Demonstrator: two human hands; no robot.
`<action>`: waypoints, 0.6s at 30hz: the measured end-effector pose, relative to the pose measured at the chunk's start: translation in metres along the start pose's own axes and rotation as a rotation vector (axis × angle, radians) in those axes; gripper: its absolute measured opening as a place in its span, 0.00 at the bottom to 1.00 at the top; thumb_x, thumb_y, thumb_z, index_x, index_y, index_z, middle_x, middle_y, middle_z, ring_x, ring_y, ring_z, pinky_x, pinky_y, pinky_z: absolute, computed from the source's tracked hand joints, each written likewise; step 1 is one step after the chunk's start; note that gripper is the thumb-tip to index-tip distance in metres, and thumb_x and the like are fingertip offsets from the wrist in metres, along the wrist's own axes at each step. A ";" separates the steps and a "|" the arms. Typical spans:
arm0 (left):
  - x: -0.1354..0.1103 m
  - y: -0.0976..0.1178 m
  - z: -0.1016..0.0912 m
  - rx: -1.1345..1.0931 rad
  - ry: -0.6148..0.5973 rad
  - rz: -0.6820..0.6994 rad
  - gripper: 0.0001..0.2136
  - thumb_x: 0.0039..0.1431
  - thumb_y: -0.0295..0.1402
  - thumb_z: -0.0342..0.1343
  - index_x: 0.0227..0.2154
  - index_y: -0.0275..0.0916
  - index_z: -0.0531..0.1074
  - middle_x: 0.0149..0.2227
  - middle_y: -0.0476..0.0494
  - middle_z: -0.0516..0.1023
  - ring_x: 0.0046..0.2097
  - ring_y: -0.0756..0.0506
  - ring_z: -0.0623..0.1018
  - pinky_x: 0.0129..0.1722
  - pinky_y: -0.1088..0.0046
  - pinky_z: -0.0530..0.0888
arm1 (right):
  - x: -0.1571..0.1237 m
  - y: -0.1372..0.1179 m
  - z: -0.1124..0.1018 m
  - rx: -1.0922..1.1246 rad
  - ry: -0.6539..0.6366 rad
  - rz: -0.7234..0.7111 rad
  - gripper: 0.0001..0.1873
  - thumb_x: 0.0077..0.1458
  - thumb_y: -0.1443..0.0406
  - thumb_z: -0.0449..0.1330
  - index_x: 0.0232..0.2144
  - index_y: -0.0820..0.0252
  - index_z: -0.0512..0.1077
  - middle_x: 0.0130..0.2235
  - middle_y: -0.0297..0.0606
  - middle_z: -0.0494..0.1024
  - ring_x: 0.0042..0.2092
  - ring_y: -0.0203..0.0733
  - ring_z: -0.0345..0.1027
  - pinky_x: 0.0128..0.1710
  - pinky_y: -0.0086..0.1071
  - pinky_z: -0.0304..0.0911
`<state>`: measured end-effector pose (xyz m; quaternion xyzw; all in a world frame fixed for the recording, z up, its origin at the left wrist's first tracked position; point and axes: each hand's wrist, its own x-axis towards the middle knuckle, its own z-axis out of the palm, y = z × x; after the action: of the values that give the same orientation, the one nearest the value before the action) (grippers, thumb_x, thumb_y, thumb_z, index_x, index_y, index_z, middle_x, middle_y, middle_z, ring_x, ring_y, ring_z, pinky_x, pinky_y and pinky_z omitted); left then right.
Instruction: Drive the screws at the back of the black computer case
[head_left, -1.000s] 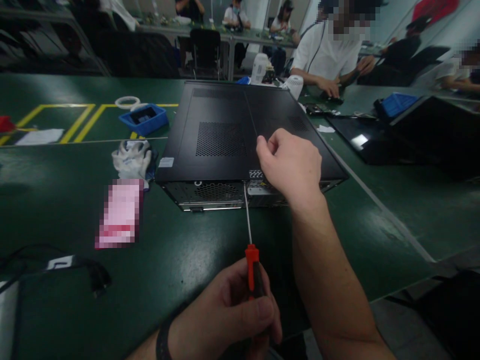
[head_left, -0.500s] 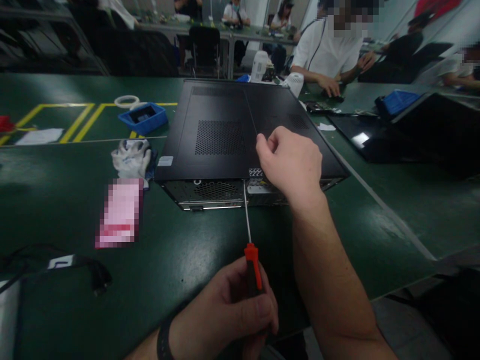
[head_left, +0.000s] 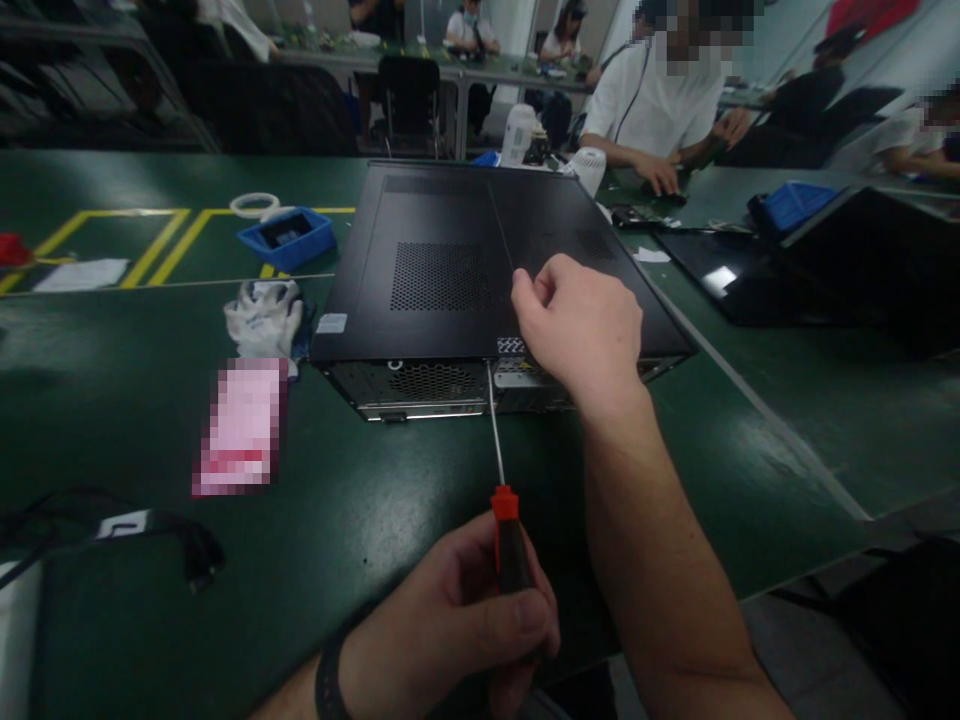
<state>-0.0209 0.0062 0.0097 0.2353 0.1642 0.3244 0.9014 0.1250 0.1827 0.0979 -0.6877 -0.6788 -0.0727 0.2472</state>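
A black computer case (head_left: pixel 450 260) lies flat on the green table (head_left: pixel 337 520), its rear panel facing me. My left hand (head_left: pixel 457 630) grips the red and black handle of a screwdriver (head_left: pixel 501 490). The thin shaft runs up to the rear panel, and its tip touches the edge just under the lid. My right hand (head_left: pixel 581 330) rests on the case's near top edge with its fingers curled, right beside the screwdriver tip. I cannot tell whether anything is pinched in those fingers.
White work gloves (head_left: pixel 264 315) and a pink item (head_left: pixel 238 425) lie left of the case. Behind them are a blue tray (head_left: pixel 286 236) and a tape roll (head_left: pixel 253 204). A black cable (head_left: pixel 187 550) lies near left. Another dark case (head_left: pixel 825 270) is right; people sit behind.
The screwdriver handle has turned slightly in my left hand. My right hand and the case stay where they were.
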 end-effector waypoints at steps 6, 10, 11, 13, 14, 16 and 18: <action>0.001 0.001 0.002 -0.057 -0.026 0.035 0.13 0.62 0.39 0.66 0.41 0.36 0.72 0.31 0.47 0.79 0.23 0.55 0.76 0.24 0.82 0.71 | 0.000 0.000 0.000 -0.009 -0.004 -0.002 0.20 0.65 0.52 0.52 0.33 0.57 0.77 0.33 0.43 0.81 0.35 0.45 0.71 0.37 0.37 0.59; 0.000 0.006 0.007 -0.162 -0.047 -0.010 0.16 0.59 0.36 0.64 0.47 0.31 0.78 0.33 0.42 0.81 0.28 0.51 0.80 0.28 0.79 0.73 | 0.000 0.000 -0.001 -0.006 -0.012 0.005 0.21 0.65 0.51 0.51 0.34 0.57 0.77 0.33 0.43 0.81 0.36 0.46 0.72 0.38 0.37 0.60; -0.001 0.007 0.007 -0.179 -0.054 -0.017 0.17 0.58 0.35 0.64 0.48 0.31 0.78 0.34 0.41 0.81 0.29 0.51 0.80 0.29 0.78 0.74 | 0.000 0.000 -0.001 -0.004 -0.011 0.005 0.21 0.65 0.51 0.51 0.34 0.57 0.77 0.33 0.43 0.80 0.36 0.46 0.72 0.38 0.38 0.60; -0.001 0.007 0.007 -0.178 -0.048 -0.032 0.17 0.58 0.34 0.64 0.48 0.32 0.78 0.36 0.41 0.81 0.30 0.50 0.81 0.30 0.78 0.74 | 0.000 0.000 -0.001 -0.002 -0.011 0.002 0.21 0.66 0.51 0.51 0.33 0.57 0.77 0.33 0.43 0.80 0.36 0.46 0.72 0.38 0.38 0.60; 0.000 0.006 0.007 -0.164 -0.041 -0.035 0.15 0.58 0.34 0.64 0.47 0.32 0.77 0.36 0.41 0.81 0.31 0.50 0.81 0.31 0.78 0.74 | 0.000 -0.001 -0.001 -0.003 -0.014 0.002 0.21 0.66 0.51 0.51 0.33 0.57 0.76 0.33 0.43 0.80 0.36 0.46 0.72 0.38 0.38 0.60; 0.000 0.004 0.005 -0.123 -0.031 -0.019 0.13 0.60 0.35 0.66 0.43 0.34 0.75 0.36 0.42 0.81 0.30 0.51 0.80 0.30 0.79 0.74 | 0.000 -0.001 -0.001 -0.006 -0.019 0.006 0.20 0.66 0.52 0.51 0.33 0.57 0.76 0.33 0.43 0.80 0.36 0.46 0.72 0.38 0.38 0.60; 0.001 0.001 0.002 -0.079 -0.035 0.017 0.13 0.61 0.37 0.67 0.41 0.36 0.71 0.34 0.44 0.81 0.26 0.53 0.78 0.26 0.80 0.72 | 0.000 -0.001 -0.001 -0.009 -0.021 0.005 0.20 0.66 0.52 0.52 0.34 0.56 0.77 0.33 0.43 0.81 0.36 0.46 0.72 0.38 0.37 0.60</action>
<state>-0.0194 0.0067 0.0118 0.2067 0.1336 0.3340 0.9099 0.1246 0.1825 0.0987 -0.6913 -0.6791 -0.0679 0.2371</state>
